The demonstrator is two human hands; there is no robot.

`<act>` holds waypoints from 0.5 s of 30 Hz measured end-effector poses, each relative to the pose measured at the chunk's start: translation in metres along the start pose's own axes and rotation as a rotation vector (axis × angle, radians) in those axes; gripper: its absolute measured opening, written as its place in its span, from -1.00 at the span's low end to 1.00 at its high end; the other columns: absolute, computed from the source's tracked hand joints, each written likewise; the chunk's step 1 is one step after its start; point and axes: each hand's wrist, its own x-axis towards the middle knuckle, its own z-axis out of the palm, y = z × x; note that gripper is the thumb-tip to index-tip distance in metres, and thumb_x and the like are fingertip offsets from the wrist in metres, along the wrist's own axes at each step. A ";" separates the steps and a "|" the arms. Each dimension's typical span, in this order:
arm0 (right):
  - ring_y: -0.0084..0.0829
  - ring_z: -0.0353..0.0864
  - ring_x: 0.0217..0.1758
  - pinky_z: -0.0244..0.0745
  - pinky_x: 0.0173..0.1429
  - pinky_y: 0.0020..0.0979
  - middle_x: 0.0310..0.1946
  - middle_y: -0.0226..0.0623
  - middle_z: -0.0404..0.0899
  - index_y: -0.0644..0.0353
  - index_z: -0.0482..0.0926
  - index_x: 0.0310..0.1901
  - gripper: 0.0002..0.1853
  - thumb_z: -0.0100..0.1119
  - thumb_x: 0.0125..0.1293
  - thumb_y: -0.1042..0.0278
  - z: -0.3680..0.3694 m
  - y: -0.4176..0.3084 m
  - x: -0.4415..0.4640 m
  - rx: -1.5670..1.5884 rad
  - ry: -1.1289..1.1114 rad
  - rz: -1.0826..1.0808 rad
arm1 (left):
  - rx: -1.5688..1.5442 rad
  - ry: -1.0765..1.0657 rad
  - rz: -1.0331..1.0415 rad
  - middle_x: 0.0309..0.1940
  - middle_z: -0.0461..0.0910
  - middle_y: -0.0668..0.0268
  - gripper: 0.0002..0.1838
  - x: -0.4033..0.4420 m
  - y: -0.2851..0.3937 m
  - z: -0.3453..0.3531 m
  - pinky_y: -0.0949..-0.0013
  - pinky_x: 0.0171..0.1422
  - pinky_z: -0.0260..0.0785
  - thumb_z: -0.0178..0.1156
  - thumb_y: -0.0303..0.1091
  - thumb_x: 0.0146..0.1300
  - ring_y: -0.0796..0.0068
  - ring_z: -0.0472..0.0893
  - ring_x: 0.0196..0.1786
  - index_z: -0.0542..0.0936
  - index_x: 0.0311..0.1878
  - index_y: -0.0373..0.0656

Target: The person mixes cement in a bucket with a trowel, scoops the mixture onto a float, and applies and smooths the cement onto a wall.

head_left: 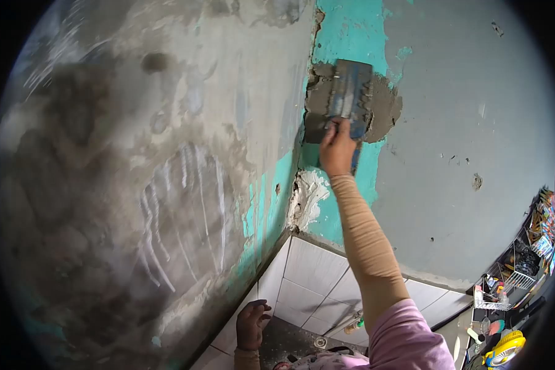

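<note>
My right hand (338, 148) is closed around the handle of a flat rectangular plastering trowel (353, 83), its metal face smeared with grey mortar. The blade lies over a patch of wet grey mortar (385, 111) on the turquoise-painted strip of wall (351, 28), next to the corner. Down at the bottom, my left hand (251, 325) is beside the white tiles, its fingers loosely bent and apart, with nothing visible in them. A rough white filler patch (308, 200) sits in the corner below the mortar.
The left wall (86, 172) is stained bare cement with white streaks. White tiles (314, 271) line the lower wall above a dark counter (283, 339) with a tap (354, 324). At right stand a wire rack (496, 296) with household items and a yellow fan (505, 348).
</note>
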 end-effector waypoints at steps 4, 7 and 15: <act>-0.02 0.64 -0.45 0.48 -0.38 -0.20 -0.45 -0.01 0.60 0.15 0.43 -0.10 -0.89 -0.01 0.39 0.41 -0.027 -0.006 0.008 0.065 0.008 -0.018 | 0.003 -0.012 -0.002 -0.22 0.59 0.23 -0.76 0.000 0.001 -0.003 0.30 -0.07 0.45 0.10 -0.36 0.33 0.38 0.59 -0.09 0.54 -0.04 -0.31; 0.05 0.63 -0.41 0.49 -0.35 -0.17 -0.44 0.01 0.59 0.15 0.43 -0.10 -0.89 -0.02 0.39 0.41 -0.012 -0.012 0.010 0.088 0.000 -0.100 | -0.005 -0.046 -0.030 -0.21 0.60 0.23 -0.76 0.005 -0.002 0.003 0.36 -0.06 0.43 0.11 -0.41 0.32 0.43 0.58 -0.09 0.55 -0.02 -0.32; 0.20 0.57 -0.39 0.43 -0.34 0.06 -0.53 0.16 0.54 0.18 0.37 -0.12 -0.88 0.00 0.35 0.41 0.055 -0.016 0.025 0.090 -0.034 -0.065 | 0.003 -0.020 -0.043 -0.21 0.61 0.25 -0.75 0.017 -0.010 0.011 0.38 -0.07 0.43 0.13 -0.40 0.32 0.45 0.59 -0.11 0.55 -0.01 -0.31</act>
